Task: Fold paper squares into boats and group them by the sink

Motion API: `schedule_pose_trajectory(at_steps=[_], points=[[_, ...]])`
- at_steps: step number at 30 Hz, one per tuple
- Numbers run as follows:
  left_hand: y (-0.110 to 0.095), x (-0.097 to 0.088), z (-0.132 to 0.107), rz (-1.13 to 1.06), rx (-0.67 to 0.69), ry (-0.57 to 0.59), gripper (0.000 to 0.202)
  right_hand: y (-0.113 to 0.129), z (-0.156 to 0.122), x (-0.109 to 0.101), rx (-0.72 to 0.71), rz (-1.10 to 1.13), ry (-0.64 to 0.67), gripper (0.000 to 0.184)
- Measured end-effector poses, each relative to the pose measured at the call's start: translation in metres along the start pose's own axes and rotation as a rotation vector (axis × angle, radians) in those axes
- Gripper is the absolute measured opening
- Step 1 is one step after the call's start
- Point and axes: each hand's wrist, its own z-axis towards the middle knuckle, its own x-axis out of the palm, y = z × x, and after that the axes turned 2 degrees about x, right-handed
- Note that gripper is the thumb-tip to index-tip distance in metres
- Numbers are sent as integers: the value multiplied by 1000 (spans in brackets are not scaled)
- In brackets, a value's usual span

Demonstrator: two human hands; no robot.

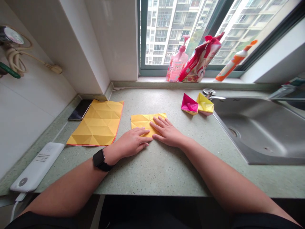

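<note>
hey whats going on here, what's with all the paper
A person has their left hand and right hand flat on a folded square of yellow paper on a speckled green countertop. A larger creased yellow sheet lies to the left, and two folded paper shapes, one pink and one yellow, sit to the right beside a steel sink.

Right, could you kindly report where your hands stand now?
Left hand, right hand flat on folded yellow paper. Creased yellow sheet to their left, untouched.
</note>
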Motion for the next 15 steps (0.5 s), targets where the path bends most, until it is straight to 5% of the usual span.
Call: schedule_pose_trajectory(at_steps=[9,15], points=[[4,-32,-16,32,-104,48,24,1,1,-3,16,-4,34,74],[13,-49,-27,-78,-182,41,39,-1,3,1,22,4,-3,73]])
